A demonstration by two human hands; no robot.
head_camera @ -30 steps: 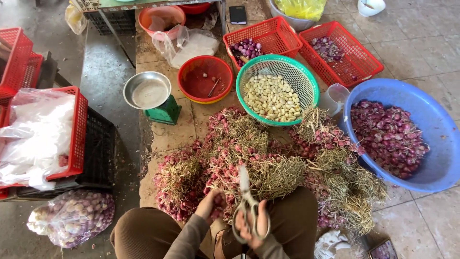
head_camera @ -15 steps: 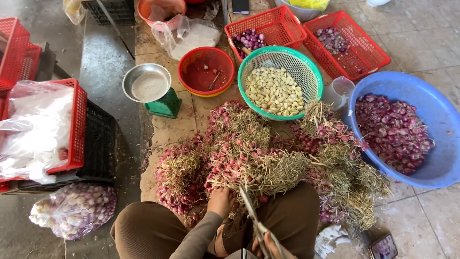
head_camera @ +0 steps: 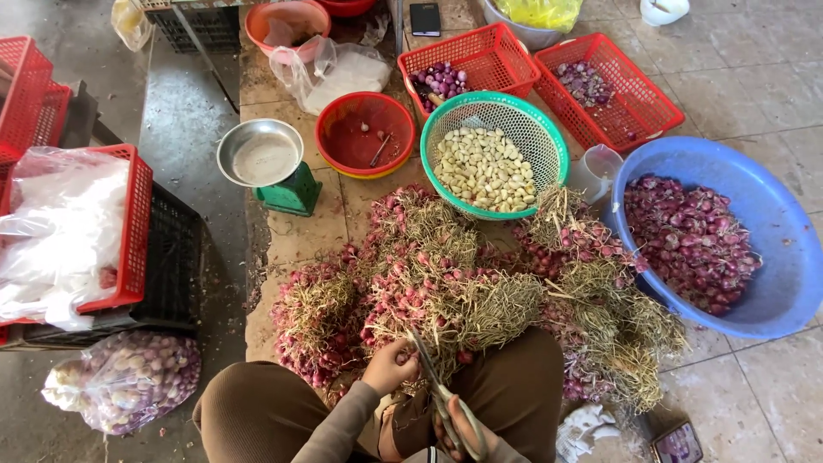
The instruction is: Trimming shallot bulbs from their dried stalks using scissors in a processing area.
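Between both hands, scissors point(head_camera: 435, 377) point up-left into shallots point(head_camera: 429, 283).

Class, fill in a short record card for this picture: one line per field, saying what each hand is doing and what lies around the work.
Left hand: grips shallots at the near edge of the pile
Right hand: holds scissors, blades pointing into the pile
Shallot pile: bunches with dry roots, on the floor
Green basket: peeled garlic cloves
Blue basin: trimmed shallots
Scale: green, metal pan
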